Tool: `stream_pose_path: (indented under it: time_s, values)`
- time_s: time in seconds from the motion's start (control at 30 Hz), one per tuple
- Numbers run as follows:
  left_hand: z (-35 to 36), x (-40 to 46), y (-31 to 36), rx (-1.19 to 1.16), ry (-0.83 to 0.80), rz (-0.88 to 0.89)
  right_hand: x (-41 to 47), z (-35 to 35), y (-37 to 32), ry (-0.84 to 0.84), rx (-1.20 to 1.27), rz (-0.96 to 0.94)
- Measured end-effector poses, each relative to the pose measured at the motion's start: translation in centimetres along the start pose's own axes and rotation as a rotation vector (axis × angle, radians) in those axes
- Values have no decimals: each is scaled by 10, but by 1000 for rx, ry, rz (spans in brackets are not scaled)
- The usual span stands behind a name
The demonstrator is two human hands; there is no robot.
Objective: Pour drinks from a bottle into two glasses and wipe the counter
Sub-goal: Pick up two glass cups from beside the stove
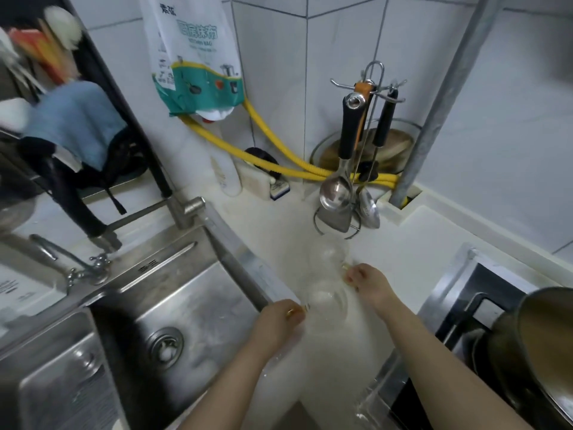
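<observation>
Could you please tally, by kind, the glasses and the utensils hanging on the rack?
Clear glass cups on the white counter: 2, the farther clear glass cup and the nearer clear glass cup.
Steel utensils hanging on the wire rack: 3, a ladle, a flat turner and a spoon.
Total: 5

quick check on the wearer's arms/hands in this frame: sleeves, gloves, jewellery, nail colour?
Both forearms are bare right to the bottom edge of the frame: no sleeves, gloves, watch or wristband visible. The left hand wears a gold-coloured ring on one finger. The right hand shows no ring from this angle; its fingernails look dark reddish, though the picture is soft there.
</observation>
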State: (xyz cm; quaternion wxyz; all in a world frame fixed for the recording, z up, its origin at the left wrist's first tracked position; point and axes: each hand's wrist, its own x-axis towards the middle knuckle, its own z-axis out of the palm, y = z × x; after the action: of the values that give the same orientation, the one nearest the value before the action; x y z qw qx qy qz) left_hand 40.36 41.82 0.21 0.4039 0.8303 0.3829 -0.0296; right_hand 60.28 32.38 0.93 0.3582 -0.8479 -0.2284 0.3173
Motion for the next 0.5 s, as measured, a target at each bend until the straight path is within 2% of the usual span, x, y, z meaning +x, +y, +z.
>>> stream_pose_path:
  time_s: [0.23, 0.4, 0.5]
  values:
    - [-24, -46, -28, -117, 194, -95, -28, 25, -28, -31, 200, -51]
    - [-45, -92, -52, -351, 396, -236, -65, 62, -50, -125, 326, -122]
    - [-55, -120, -67, -455, 543, -323, -86, 89, -65, -194, 309, -190]
